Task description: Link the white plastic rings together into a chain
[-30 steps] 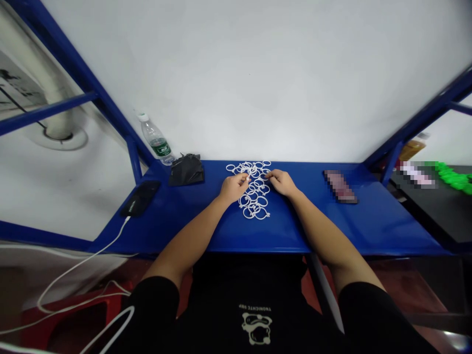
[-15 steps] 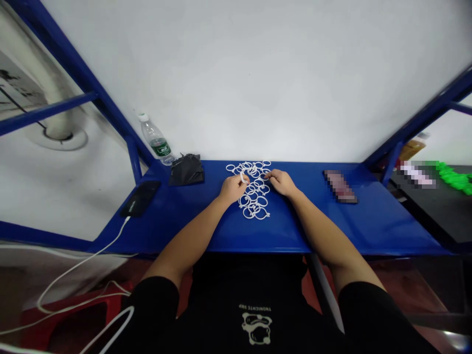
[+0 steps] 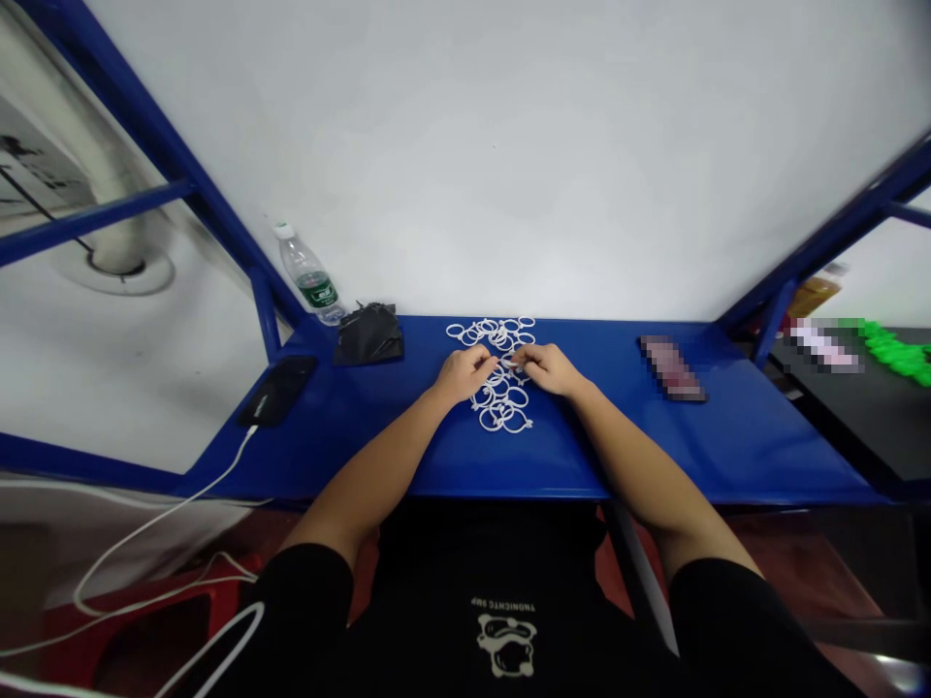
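Note:
Several white plastic rings [image 3: 515, 397] with small tabs lie in an overlapping strip on the blue tabletop [image 3: 436, 456]. At the strip's left side is my left hand [image 3: 464, 374], its thumb and fingers pinched together over the rings. What it holds, if anything, is hidden. My right hand [image 3: 549, 370] comes in from the right with its fingers closed at a white ring [image 3: 511, 364], which shows partly at the fingertips. A small gap separates the two hands, and more rings show beyond them near the wall.
A clear bottle [image 3: 309, 276] and a crumpled black bag [image 3: 369, 334] stand at the back left. Nearer lies a black power bank [image 3: 277, 391] with a white cable [image 3: 218, 480]. A blurred-out phone-shaped object [image 3: 673, 368] lies at right. Blue frame bars [image 3: 266, 315] flank the table.
The white ring that stood up from my left fingers no longer shows there. My right hand has come nearer and slightly left, and a ring now shows at its fingertips.

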The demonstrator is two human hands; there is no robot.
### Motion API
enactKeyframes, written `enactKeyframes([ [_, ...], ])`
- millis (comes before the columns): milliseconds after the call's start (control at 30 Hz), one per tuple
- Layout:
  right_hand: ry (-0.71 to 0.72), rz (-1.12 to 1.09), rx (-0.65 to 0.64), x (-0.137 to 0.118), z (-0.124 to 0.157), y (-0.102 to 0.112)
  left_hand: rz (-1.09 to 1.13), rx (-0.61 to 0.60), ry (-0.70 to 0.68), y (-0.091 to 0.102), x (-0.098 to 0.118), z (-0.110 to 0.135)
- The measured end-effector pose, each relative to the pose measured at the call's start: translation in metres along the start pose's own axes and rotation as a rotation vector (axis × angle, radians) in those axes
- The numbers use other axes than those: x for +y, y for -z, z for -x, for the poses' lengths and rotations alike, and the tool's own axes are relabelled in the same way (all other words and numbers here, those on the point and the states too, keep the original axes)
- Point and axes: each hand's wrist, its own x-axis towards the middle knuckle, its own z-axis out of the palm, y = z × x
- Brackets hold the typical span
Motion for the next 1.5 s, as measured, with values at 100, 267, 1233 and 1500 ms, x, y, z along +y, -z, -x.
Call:
enactKeyframes([
  [100,0.005,0.051,-0.029,-0.005,-0.001,0.002,0.009,0.015,0.020,-0.001,0.000,0.000],
  [267,-0.056,0.162,0.074,0.011,-0.001,0.004,-0.057,0.088,0.043,-0.001,-0.006,-0.005],
  [1233,-0.224,0.299,-0.082,0.025,-0.006,-0.003,-0.325,-0.074,0.174,0.003,-0.025,-0.011],
  [1500,-0.202,0.198,0.050,0.020,-0.004,-0.002,-0.222,0.041,0.146,0.003,-0.019,-0.010],
])
